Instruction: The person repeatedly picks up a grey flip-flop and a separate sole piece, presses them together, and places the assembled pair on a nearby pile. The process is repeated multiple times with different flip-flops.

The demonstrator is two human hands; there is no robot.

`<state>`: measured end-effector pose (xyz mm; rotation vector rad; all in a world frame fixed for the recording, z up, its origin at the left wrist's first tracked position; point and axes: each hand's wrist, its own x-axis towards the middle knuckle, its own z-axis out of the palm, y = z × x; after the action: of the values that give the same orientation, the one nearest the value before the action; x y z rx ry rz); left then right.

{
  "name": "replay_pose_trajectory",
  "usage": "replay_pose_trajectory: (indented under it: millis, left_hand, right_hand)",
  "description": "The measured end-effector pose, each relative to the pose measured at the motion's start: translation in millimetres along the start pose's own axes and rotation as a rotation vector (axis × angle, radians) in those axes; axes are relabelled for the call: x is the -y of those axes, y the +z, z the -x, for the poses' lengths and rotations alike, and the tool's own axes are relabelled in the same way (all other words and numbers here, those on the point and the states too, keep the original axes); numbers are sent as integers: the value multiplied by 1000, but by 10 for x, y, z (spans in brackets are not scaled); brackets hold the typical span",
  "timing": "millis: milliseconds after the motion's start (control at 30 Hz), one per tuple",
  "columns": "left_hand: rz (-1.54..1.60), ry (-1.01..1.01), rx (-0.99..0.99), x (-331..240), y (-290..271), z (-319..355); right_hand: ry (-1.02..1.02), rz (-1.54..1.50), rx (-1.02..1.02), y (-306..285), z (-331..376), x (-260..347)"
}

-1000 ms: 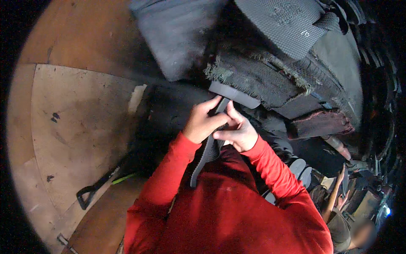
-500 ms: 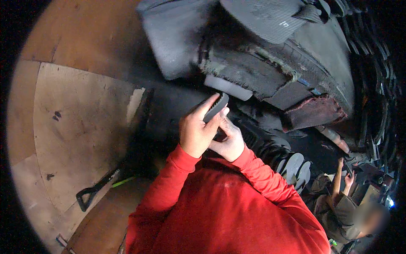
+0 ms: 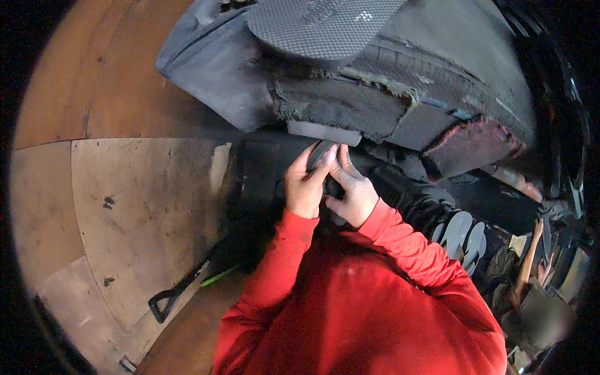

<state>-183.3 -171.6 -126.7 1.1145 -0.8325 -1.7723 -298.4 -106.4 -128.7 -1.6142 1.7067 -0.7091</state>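
Note:
A dark grey flip-flop sole [image 3: 319,155] is pinched in my left hand [image 3: 304,185], fingers and thumb closed on its edges. My right hand [image 3: 354,195] is closed at the sole's other side, thumb and fingertips pressed on it beside my left fingertips. Just beyond my fingertips is a pale grey roller-like bar [image 3: 325,133] under the frayed cloth cover of the bench. The sole's far end is close to this bar; whether they touch I cannot tell. My palms hide the sole's lower part.
A textured flip-flop sole [image 3: 319,34] lies on the cloth-covered bench [image 3: 450,69] ahead. Several grey flip-flops [image 3: 458,232] stand in a row at my right. A black handle [image 3: 164,305] leans by the wooden panel [image 3: 150,212] at left. A co-worker's arm [image 3: 530,259] shows at right.
My hands have brought the sole nearer the pale bar, and the sole is turned more upright. The whole view has shifted, with the bench now further left.

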Motion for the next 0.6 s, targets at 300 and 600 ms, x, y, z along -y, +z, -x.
replay_pose_trajectory:
  millis: [300,600]
  left_hand:
    - [327,341,109,-797,-722,849]
    - [-121,555,246,-1567,27,428]
  right_hand:
    - [-561,261,-269,-314,642,465]
    - [6,-1500,43,-664,1193,215]
